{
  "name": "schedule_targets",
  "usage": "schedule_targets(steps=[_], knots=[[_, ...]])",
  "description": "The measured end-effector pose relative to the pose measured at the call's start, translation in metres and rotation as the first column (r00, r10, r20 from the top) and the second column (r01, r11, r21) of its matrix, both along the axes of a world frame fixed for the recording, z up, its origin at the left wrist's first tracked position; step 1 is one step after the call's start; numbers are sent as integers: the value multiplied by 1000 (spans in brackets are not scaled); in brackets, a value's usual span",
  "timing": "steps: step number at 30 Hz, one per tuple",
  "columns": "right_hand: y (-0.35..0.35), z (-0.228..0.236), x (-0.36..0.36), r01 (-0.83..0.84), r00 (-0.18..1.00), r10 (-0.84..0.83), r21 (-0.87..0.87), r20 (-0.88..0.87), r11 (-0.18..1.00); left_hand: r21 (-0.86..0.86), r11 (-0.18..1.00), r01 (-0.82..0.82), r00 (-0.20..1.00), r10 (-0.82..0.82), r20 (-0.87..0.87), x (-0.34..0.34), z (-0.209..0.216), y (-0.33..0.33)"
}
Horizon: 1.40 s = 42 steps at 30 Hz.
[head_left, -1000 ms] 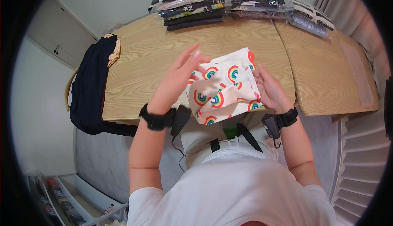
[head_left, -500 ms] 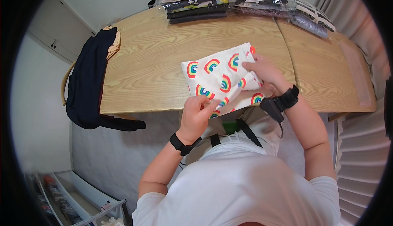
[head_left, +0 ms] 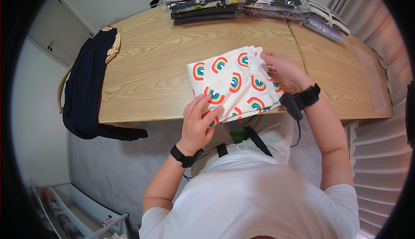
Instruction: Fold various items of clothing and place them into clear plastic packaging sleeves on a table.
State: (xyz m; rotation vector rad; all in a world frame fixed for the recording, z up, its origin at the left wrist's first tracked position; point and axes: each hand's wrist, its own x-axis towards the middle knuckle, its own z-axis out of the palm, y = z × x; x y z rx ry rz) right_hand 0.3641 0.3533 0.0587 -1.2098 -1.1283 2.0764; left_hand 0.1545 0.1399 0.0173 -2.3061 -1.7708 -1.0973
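Observation:
A white cloth garment printed with rainbows [head_left: 225,83] lies folded into a rough rectangle at the table's near edge. My left hand [head_left: 198,118] rests on its lower left corner, fingers spread and flat against the fabric. At the garment's right edge is my right hand [head_left: 286,71], its fingers stretched out and touching the layered folds there. Some of the right fingertips are hidden by the hand itself. Each wrist wears a black strap with a small device.
Clear-bagged folded clothes [head_left: 205,7] form a tall stack at the back of the wooden table [head_left: 147,74], with more bagged clothes [head_left: 274,3] beside it. Dark clothing [head_left: 84,87] hangs over a chair at the left. White bins [head_left: 93,208] stand on the floor, lower left.
The garment's right part, raised and crumpled before, now lies flatter with its folds lined up. My left hand has gone from pinching the fabric to lying spread on it.

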Motion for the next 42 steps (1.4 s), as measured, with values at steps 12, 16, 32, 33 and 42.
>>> schedule_targets(steps=[12, 16, 32, 33, 42], knots=[[-6, -9, -9, -502, 716, 36, 479, 697, 720, -92, 995, -32, 996, 24, -88, 6, 2, 3], [-2, -13, -8, -436, 798, 48, 520, 601, 734, -83, 996, -44, 994, 36, -99, 6, 0, 3], [-44, 3, 17, -250, 783, -178, 564, 596, 787, -68, 997, -42, 990, 33, -134, 5, -2, 4], [-42, 1, 16, -259, 761, -167, 530, 626, 807, -62, 997, -38, 991, 29, -133, 4, -2, 5], [-22, 9, -3, -360, 757, -159, 608, 634, 707, -45, 998, -45, 988, 38, -151, 5, -2, 5]])
